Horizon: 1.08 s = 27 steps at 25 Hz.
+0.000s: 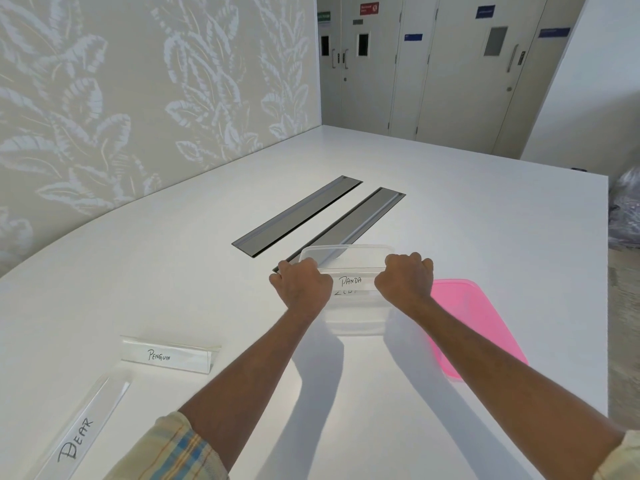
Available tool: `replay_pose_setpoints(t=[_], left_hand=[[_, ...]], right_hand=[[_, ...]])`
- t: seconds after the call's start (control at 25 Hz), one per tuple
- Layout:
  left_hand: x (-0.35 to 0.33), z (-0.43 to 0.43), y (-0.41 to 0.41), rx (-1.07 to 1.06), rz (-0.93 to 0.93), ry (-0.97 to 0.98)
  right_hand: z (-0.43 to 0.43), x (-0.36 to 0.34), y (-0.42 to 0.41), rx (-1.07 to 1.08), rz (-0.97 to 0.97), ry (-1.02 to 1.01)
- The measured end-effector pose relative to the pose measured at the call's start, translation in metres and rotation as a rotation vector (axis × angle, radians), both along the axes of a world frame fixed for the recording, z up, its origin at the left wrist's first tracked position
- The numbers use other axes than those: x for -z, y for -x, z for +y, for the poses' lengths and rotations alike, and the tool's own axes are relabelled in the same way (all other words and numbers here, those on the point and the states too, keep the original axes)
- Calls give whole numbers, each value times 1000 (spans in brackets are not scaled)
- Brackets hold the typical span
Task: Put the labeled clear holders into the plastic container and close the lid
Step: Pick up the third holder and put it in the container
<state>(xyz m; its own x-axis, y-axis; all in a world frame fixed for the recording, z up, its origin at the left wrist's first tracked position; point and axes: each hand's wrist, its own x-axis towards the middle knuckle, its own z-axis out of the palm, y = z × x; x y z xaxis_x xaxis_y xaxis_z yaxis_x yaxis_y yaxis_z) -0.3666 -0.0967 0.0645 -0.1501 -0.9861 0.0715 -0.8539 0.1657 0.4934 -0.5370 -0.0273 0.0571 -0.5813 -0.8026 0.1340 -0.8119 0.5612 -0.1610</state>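
A clear plastic container (353,323) stands on the white table ahead of me. My left hand (303,284) and my right hand (405,277) each grip one end of a clear holder labeled PANDA (351,280), held at the container's opening. Below it, inside the container, another label shows partly. A holder labeled PENGUIN (166,355) stands on the table at the lower left. A holder labeled DEAR (78,434) lies near the bottom left corner. The pink lid (474,327) lies flat to the right of the container.
Two grey cable slots (298,216) are set into the white table (485,230) beyond the container. A leaf-patterned wall runs along the left. The table's right edge is just past the pink lid. Doors stand at the back.
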Motion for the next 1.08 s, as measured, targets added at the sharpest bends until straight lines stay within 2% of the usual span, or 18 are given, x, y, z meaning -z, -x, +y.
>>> replay_pose_setpoints(t=[0.16,0.32,0.76,0.92,1.08], left_hand=[[3,-3,2,29,-54,-81],[9,-5,1,27,18,-158],[10,-5,-3,51,83,-218],[9,-7,-11,89,185,-247],[6,-7,-26,116,414,-174]], right_hand=[[1,4,3,-44,91,-44],[-1,6,3,-42,154,-81],[-1,10,1,-52,144,-99],[5,8,1,-53,160,-106],[11,1,-5,-57,174,-51]])
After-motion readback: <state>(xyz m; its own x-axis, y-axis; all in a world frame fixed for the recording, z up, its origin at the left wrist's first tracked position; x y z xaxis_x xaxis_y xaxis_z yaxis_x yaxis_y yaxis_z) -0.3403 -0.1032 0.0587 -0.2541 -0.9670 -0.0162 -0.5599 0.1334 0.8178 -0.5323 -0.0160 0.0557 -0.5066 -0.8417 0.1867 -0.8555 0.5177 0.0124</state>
